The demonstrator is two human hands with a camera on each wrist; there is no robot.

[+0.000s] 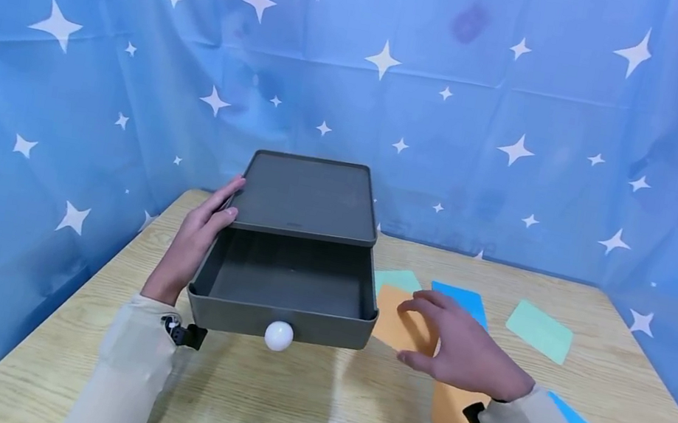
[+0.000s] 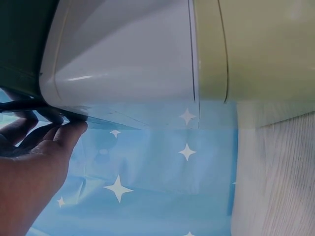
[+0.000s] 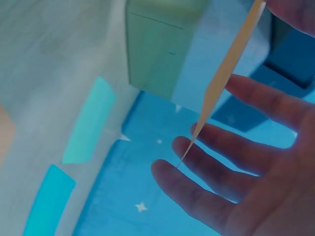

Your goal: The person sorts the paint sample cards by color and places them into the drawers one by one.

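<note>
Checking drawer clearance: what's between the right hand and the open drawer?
In the head view, an orange card, held by the right hand, lies between it and the drawer; whether card and drawer touch, I can't tell.

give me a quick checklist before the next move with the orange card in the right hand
1. Drawer open: ok, pulled out towards the person, white knob in front.
2. Left hand on the dark grey box: ok, resting against its left side.
3. Right hand holding the orange card: ok, between thumb and fingers.
4. Orange card over the drawer: not ok, it is beside it, on the right.
5. Left hand clear of the drawer's travel: cannot tell, the gap is too hard to judge.
6. Light green card at the far right in sight: ok, flat on the table.
</note>
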